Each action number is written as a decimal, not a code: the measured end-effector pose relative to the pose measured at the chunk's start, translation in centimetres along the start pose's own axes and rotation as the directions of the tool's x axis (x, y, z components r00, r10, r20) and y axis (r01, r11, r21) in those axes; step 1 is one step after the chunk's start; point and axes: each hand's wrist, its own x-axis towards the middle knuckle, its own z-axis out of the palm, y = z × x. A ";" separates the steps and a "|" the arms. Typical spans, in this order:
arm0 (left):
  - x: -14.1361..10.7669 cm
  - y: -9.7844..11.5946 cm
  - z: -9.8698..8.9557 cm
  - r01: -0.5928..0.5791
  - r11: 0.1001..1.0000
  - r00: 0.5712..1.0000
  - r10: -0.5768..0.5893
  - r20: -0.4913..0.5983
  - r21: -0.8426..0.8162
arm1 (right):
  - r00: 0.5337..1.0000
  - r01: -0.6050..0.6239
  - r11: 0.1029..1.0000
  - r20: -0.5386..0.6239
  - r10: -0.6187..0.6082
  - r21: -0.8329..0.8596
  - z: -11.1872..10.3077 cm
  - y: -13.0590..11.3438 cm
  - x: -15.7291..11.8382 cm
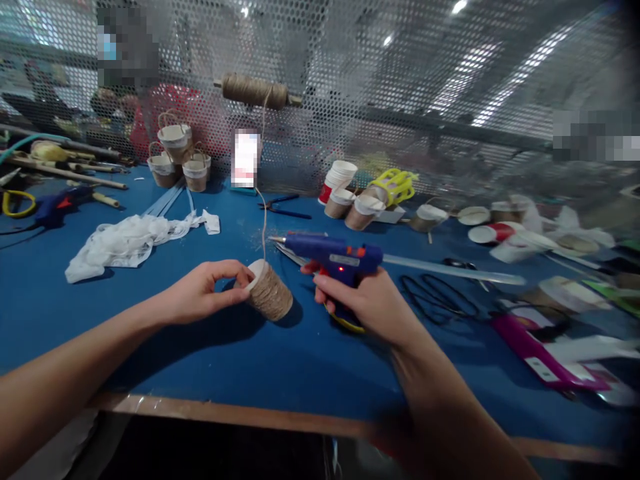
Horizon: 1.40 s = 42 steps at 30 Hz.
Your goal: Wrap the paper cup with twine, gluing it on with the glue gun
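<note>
My left hand (pixel 215 290) pinches the rim of a small paper cup (pixel 271 293) wrapped in brown twine, tilted on its side just over the blue table. From the cup a strand of twine (pixel 265 230) runs up to a twine spool (pixel 255 91) mounted on the mesh panel. My right hand (pixel 363 303) grips a blue hot glue gun (pixel 330 253) with a red light lit. Its nozzle points left, above and a little right of the cup, apart from it. A long clear glue stick (pixel 455 269) sticks out of the gun's back.
Twine-wrapped cups with handles (pixel 175 150) stand at the back left, near white lace (pixel 135 243). Blue-handled pliers (pixel 285 207) lie behind the gun. A phone (pixel 245 160) leans on the mesh. Paper cups (pixel 343 180), a black cable (pixel 440 300) and a magenta object (pixel 545 353) occupy the right.
</note>
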 end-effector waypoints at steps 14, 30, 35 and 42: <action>0.3 -0.7 -0.2 0.119 0.992 0.993 -0.119 -0.009 -0.036 | 0.961 0.259 0.840 0.042 -0.273 -0.476 0.6 0.6 -1.6; 0.3 -0.1 -0.1 0.119 0.993 0.992 -0.119 -0.032 -0.003 | 0.955 0.276 0.778 0.072 -0.286 -0.564 1.2 0.6 -2.3; 0.3 -0.1 0.0 0.137 0.990 0.989 -0.138 -0.044 -0.026 | 0.974 0.190 0.797 0.005 -0.228 -0.573 1.8 0.3 -2.4; 0.4 -0.3 0.0 0.132 0.991 0.990 -0.132 -0.048 -0.014 | 0.970 0.225 0.817 0.041 -0.240 -0.531 1.8 0.3 -2.4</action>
